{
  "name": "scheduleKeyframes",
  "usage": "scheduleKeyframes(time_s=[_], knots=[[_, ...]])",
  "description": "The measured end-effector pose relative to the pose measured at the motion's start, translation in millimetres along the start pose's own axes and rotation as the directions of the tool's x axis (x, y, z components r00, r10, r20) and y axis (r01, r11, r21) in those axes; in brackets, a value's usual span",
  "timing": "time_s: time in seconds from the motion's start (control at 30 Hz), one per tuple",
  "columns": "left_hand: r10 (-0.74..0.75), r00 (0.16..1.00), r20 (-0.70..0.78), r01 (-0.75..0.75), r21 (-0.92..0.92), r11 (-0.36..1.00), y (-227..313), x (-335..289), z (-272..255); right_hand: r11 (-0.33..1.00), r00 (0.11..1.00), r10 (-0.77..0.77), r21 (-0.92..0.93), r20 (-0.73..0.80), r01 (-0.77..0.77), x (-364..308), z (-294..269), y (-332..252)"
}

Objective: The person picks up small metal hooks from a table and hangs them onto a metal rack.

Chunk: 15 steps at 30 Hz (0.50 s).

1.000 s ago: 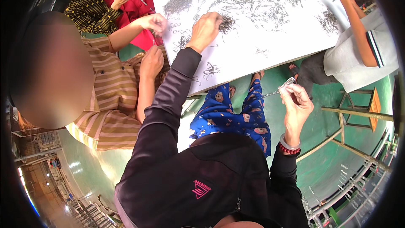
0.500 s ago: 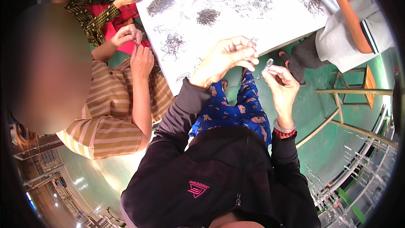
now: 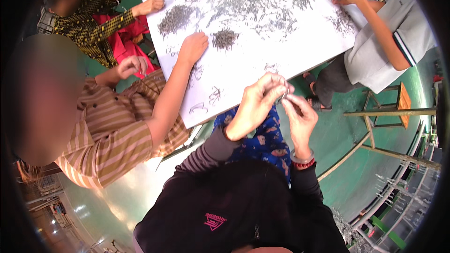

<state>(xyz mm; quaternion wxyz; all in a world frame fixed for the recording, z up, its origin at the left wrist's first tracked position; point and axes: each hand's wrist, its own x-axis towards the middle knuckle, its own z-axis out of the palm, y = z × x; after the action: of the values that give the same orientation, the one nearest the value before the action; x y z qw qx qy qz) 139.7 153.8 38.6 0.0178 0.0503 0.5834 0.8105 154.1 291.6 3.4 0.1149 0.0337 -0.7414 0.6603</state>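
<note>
My left hand and my right hand meet in front of me, just off the near edge of the white table. Pinched between their fingertips is a small metal part, dark grey and mostly covered by the fingers. Both hands are closed on it, thumbs and forefingers almost touching. Its exact kind is too small to make out. Close beyond my hands, a few dark bent wire pieces lie on the tabletop.
Many small metal pieces cover the far table, with a dark heap nearer. A co-worker in a striped shirt sits at my left, one arm over the table. Another person in grey works on the right, near a wooden stool.
My hands have come together; the metal part, earlier in the right hand alone, is now between both. The striped-shirt co-worker's arm has reached out over the table.
</note>
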Motion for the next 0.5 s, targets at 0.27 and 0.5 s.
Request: scheduleKeyframes(time_s=[0.27,0.5], knots=[[0.128,0.992,-0.006,-0.123,0.238,0.963,-10.6,1.3,6.4,0.987,0.999,-0.045,-0.156,-0.011,0.042,137.2,-18.1,45.7],[-0.011,1.0,0.012,0.006,0.315,0.949,-11.0,4.2,5.8,0.483,0.915,-0.239,-0.778,0.326,0.403,212.0,10.3,124.7]])
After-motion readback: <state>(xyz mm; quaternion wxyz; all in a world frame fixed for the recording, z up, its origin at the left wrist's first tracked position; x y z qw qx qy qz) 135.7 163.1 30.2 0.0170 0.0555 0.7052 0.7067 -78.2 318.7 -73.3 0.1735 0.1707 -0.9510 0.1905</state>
